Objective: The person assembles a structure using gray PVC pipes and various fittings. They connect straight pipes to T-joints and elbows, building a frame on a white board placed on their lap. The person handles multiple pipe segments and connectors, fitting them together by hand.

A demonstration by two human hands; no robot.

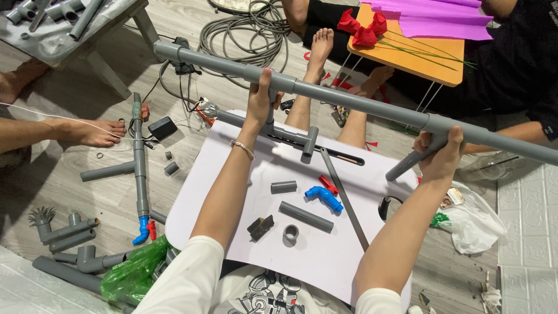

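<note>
Above the white table (232, 139): a long grey pipe (349, 100) is held up in the air, running from upper left to the right edge, with joints along it.
Left hand (260, 96): fingers curled tight round the pipe at a joint where a short branch drops down — a bracelet (243, 148) sits on the wrist.
Right hand (442, 152): closed round a short branch pipe (407, 164) that slants down from a joint, thumb up against the long pipe.
On the table: a second pipe piece (290, 136) lying near the far edge, a blue elbow fitting (324, 197), a red piece (328, 184), two short grey pipe lengths (305, 217), a grey ring (290, 232), a thin grey rod (344, 197) and a small dark clip (261, 227).
On the floor, left: more joined pipes (138, 157), loose fittings (64, 229) and a green plastic bag (131, 272).
Far side: coiled grey cable (244, 32), other people's bare feet (87, 132), and an orange board (415, 49) with red paper flowers (363, 29) — purple paper (433, 16) lies beside them.
</note>
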